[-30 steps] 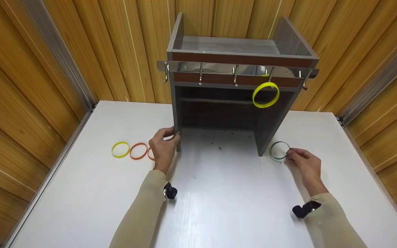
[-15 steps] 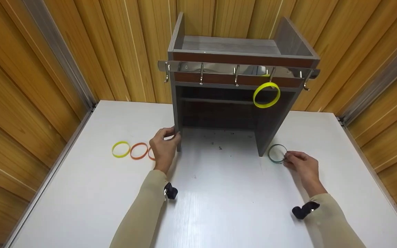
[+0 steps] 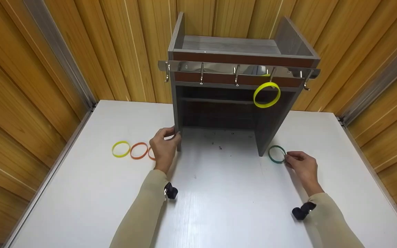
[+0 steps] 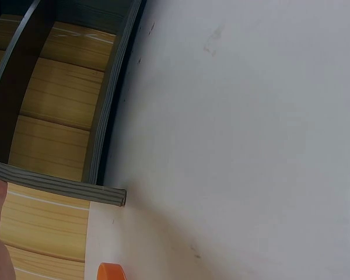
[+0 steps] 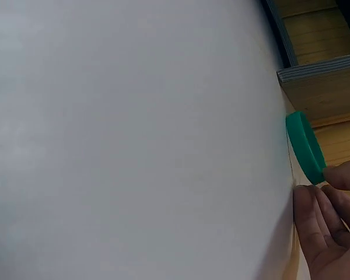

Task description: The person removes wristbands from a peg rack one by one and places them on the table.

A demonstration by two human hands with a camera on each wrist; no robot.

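A grey wooden shelf unit (image 3: 272, 127) stands on the table with a metal hook rail (image 3: 215, 68) across its front. My left hand (image 3: 164, 146) holds the front edge of its left side panel (image 4: 58, 185); the left wrist view shows only the thumb, against the panel's outer side. Between thumb and fingers, my right hand (image 3: 302, 165) pinches a green wristband (image 5: 305, 147), upright near the table beside the unit's right panel. A yellow wristband (image 3: 266, 105) hangs from the fourth hook from the left.
Left of the unit lie another yellow wristband (image 3: 120, 157), an orange wristband (image 3: 139, 158) and a second orange wristband (image 3: 151, 157), partly hidden by my left hand. Wood-panelled walls (image 3: 129, 62) enclose the white table (image 3: 219, 203) at the back and sides.
My right hand has shifted slightly left and down, and the green wristband has turned and lowered a little with it. The left hand keeps its place on the panel.
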